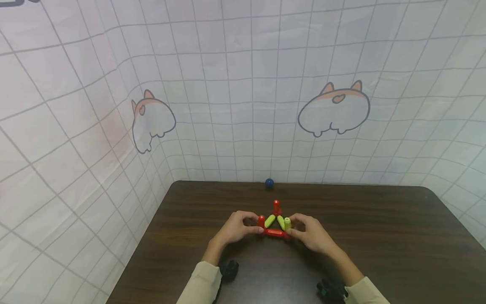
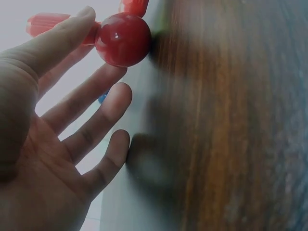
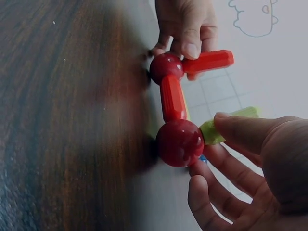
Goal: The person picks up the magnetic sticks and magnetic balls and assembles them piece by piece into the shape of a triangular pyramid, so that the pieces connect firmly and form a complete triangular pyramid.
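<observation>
On the table lies a triangle of rods and red balls. Its front side is a red rod point(image 1: 274, 232), and two yellow-green rods, a left one point(image 1: 270, 221) and a right one point(image 1: 280, 222), slant towards the far corner. My left hand point(image 1: 239, 228) pinches an upright red rod point(image 1: 261, 220) at the left corner, just above a red ball point(image 2: 123, 39). At the right corner, my right hand point(image 1: 313, 236) pinches an upright yellow-green rod point(image 1: 287, 223) above another red ball point(image 3: 180, 143). Another red rod point(image 1: 276, 206) stands at the far corner, touched by neither hand.
Behind the triangle, a blue ball point(image 1: 269, 183) sits at the back edge of the dark wooden table point(image 1: 372, 219). A white gridded curtain point(image 1: 235, 105) with cartoon animals hangs behind. Black wrist devices, one left point(image 1: 229, 270) and one right point(image 1: 331, 290), are on the wrists.
</observation>
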Tool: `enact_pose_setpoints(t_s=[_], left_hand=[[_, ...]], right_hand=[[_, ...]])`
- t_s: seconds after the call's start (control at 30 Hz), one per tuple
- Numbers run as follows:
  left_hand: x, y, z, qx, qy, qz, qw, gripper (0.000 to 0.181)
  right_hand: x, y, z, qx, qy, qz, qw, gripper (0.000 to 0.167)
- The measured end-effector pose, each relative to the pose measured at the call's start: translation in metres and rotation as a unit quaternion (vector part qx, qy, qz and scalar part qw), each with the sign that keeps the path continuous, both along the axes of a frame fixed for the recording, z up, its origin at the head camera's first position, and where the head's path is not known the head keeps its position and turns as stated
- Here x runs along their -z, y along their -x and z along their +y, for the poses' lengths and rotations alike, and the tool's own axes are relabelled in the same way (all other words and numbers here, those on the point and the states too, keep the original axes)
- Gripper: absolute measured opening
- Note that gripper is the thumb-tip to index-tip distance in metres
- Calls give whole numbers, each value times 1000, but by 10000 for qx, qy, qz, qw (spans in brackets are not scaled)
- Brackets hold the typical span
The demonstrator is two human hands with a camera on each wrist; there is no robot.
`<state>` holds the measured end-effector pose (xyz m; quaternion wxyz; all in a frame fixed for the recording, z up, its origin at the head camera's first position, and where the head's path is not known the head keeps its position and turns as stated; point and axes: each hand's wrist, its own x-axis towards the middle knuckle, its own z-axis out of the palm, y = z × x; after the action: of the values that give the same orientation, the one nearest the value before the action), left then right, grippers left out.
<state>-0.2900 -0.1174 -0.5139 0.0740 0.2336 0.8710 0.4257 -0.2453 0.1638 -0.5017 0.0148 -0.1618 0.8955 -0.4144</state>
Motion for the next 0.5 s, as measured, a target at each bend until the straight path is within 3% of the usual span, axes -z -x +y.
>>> enact_pose_setpoints(t_s=[0.5], left_hand=[[1, -1, 7, 89, 102, 77, 9999, 25]], right_hand=[[5, 2, -7, 206, 58, 6, 9998, 23]])
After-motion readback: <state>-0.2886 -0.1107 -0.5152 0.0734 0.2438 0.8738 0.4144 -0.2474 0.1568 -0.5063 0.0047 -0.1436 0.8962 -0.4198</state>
